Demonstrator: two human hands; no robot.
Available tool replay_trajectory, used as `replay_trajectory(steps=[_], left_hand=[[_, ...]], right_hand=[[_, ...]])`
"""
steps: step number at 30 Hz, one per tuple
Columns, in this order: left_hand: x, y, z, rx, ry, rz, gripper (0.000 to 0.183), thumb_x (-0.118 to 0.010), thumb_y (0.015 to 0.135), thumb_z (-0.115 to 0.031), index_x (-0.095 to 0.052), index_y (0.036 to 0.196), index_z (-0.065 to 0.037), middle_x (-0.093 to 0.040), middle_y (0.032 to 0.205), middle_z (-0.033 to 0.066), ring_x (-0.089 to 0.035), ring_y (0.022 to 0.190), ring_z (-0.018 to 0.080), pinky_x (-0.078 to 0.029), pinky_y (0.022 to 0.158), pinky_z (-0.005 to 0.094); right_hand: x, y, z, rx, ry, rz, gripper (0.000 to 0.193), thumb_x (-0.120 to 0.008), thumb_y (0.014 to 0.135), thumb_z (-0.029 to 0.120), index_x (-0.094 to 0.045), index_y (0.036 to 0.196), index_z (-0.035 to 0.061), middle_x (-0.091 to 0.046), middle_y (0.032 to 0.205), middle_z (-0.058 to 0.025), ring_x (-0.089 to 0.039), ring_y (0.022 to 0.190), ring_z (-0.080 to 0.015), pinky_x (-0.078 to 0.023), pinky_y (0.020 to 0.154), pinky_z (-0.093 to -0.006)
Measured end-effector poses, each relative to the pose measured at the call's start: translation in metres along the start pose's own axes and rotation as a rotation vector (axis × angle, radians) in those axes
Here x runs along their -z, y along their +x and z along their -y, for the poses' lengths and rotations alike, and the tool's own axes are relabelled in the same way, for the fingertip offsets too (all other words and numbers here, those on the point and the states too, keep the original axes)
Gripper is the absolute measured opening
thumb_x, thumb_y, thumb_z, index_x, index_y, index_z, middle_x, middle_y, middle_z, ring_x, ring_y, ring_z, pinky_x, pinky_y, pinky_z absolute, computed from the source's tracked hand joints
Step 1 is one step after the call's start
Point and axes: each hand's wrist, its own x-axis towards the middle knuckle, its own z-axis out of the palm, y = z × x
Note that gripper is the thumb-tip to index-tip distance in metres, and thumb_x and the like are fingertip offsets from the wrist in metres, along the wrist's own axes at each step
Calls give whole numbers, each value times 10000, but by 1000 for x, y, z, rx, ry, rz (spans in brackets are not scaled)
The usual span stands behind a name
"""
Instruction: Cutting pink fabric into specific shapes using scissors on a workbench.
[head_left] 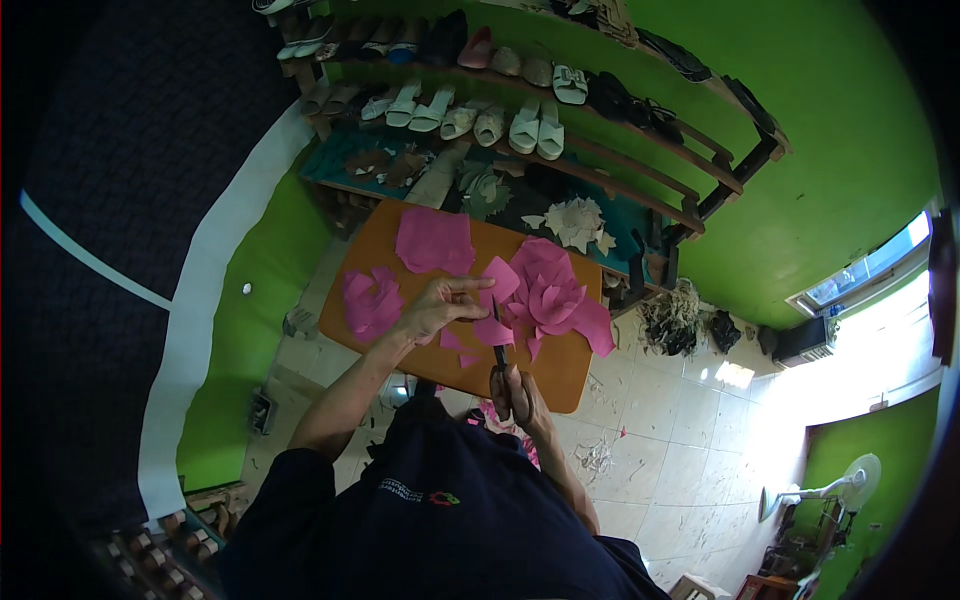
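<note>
My left hand [441,307] pinches a piece of pink paper [501,279] by its edge above the orange table [400,337]. Scissors [499,352] with dark handles are gripped in my right hand [521,391], their blades pointing away from me at the pink paper. A curled pink strip [493,331] hangs beside the blades. Right of my hands lies a large pink paper flower [550,295] with layered petals. Beyond my left hand rests a flat stack of pink paper [435,240]; a heap of pink cut pieces [371,303] lies at the table's left. Small pink scraps [460,346] are scattered near my wrist.
Behind the table stands a wooden rack [600,122] with rows of shoes and sandals. Its lower shelf holds a cream paper flower [577,223] and a grey-green one [484,188]. Scraps litter the tiled floor [660,440]. A white fan [857,482] is at the far right.
</note>
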Motion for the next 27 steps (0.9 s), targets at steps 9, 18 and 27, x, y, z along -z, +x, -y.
replay_trajectory(steps=[9,18,27], left_hand=[[-4,3,6,11,26,50,587,-762,803,12,-586,1357,-70,-603,751,-37,-571,688,38,-486,694,211],[-16,-6,10,2,-72,-54,592,-738,835,9,-546,1391,-61,-613,725,-35,-586,691,46,-495,726,215],[-33,-10,12,-43,-173,-209,554,-723,855,4,-551,1379,-48,-672,810,-3,-635,753,65,-526,802,235]], right_hand=[[7,9,-9,12,42,-20,670,-425,967,663,-483,753,31,-417,553,-15,-410,422,-116,-352,409,-289],[4,10,-7,-117,67,-72,718,-340,963,711,-448,681,59,-396,509,-7,-391,393,-101,-317,381,-261],[5,9,-3,13,9,-92,690,-325,1007,633,-450,656,52,-394,483,-5,-385,385,-104,-304,386,-267]])
